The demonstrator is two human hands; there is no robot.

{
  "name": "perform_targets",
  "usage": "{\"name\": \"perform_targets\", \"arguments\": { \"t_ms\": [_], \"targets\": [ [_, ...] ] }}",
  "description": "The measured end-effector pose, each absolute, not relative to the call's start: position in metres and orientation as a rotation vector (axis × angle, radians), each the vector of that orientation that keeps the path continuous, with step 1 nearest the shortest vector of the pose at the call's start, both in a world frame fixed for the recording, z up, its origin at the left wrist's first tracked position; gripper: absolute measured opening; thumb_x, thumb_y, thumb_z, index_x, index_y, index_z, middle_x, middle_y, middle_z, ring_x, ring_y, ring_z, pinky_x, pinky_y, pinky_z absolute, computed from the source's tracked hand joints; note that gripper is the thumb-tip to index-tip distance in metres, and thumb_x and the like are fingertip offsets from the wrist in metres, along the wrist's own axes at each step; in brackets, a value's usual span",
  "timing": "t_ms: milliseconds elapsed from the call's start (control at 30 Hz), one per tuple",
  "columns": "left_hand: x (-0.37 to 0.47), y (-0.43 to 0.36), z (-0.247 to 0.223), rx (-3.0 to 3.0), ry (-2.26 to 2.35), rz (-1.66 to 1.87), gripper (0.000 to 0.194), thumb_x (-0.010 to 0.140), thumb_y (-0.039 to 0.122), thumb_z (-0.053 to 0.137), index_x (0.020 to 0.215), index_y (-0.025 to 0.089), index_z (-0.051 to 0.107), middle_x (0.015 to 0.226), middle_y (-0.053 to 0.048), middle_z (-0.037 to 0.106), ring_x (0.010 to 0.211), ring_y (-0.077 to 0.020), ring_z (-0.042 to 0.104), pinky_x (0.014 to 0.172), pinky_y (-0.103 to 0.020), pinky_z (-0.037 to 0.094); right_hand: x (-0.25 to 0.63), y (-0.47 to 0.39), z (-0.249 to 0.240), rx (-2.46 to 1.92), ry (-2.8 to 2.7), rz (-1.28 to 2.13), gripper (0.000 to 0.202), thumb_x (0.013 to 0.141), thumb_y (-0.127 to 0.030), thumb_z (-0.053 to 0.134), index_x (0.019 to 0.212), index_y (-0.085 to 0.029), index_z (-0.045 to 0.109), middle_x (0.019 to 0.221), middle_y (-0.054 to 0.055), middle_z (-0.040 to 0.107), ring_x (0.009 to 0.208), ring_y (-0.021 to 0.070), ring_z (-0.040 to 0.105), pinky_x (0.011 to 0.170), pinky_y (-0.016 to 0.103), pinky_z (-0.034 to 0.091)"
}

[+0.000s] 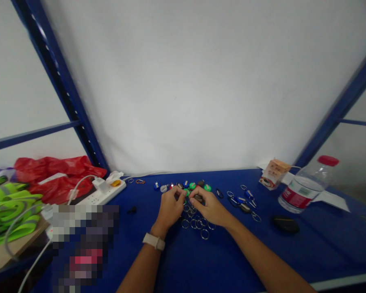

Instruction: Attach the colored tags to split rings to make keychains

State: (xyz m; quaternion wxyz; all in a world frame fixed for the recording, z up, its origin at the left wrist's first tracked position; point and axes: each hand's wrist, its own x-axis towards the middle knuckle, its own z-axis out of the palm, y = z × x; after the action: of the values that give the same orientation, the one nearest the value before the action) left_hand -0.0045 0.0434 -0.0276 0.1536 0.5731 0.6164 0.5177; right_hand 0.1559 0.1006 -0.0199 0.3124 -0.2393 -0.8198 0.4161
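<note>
My left hand is closed, thumb and fingertips pinched together over a cluster of small parts. Whatever sits in that pinch is too small to make out. Close beside it, my right hand pinches a small dark brown piece. Metal split rings lie in a loose pile under and in front of both hands. Just beyond the fingers is a row of small round pieces, among them a green one, a blue one and a whitish one.
To the right lie blue carabiners with rings, a black case, a small box and a water bottle. On the left are a power strip, a black earbud, an orange carabiner and yellow-green straps.
</note>
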Motion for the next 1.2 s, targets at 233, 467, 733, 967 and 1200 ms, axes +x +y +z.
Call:
{"name": "perform_targets", "arguments": {
  "t_ms": [233,467,733,967,1200],
  "targets": [
    [-0.009,0.048,-0.036,1.506,1.585,1.488,0.029,0.086,0.039,0.056,0.071,0.015,0.06,0.064,0.0,0.06,0.059,-0.0121,0.051,0.058,-0.023,0.037,0.152,0.103,-0.029,-0.61,-2.102,1.162,0.022,0.091,-0.04,0.054,0.086,-0.019,0.055,0.066,-0.003,0.047,0.058,0.0116,0.041,0.056,0.025,0.033],
    [-0.01,0.051,-0.036,1.372,1.405,1.494,0.036,0.083,0.047,0.058,0.068,0.014,0.057,0.058,0.002,0.052,0.052,-0.0094,0.043,0.052,-0.022,0.033,0.15,0.104,-0.031,-0.583,-2.035,1.178,0.026,0.089,-0.044,0.058,0.082,-0.019,0.057,0.069,-0.001,0.05,0.061,0.012,0.043,0.059,0.025,0.035],
    [-0.012,0.053,-0.038,1.315,1.358,1.473,0.035,0.081,0.047,0.061,0.068,0.014,0.058,0.056,0.003,0.052,0.051,-0.0086,0.043,0.052,-0.022,0.032,0.148,0.102,-0.034,-0.605,-2.034,1.166,0.024,0.089,-0.042,0.058,0.083,-0.019,0.057,0.069,-0.001,0.052,0.062,0.0126,0.045,0.059,0.026,0.036],
    [-0.011,0.053,-0.038,1.35,1.352,1.466,0.034,0.082,0.046,0.06,0.068,0.014,0.058,0.057,0.003,0.052,0.052,-0.0091,0.044,0.052,-0.022,0.033,0.149,0.098,-0.029,-0.614,-2.092,1.006,0.017,0.09,-0.034,0.055,0.083,-0.018,0.058,0.068,-0.001,0.053,0.06,0.0127,0.047,0.057,0.025,0.036],
    [-0.01,0.051,-0.039,1.444,1.567,1.392,0.027,0.084,0.04,0.06,0.076,0.014,0.064,0.068,-0.001,0.063,0.064,-0.0138,0.057,0.062,-0.025,0.042,0.15,0.099,-0.027,-0.637,-2.136,0.911,0.012,0.09,-0.028,0.053,0.085,-0.018,0.058,0.071,0.0,0.057,0.062,0.0126,0.05,0.06,0.025,0.038]
  ]
}}
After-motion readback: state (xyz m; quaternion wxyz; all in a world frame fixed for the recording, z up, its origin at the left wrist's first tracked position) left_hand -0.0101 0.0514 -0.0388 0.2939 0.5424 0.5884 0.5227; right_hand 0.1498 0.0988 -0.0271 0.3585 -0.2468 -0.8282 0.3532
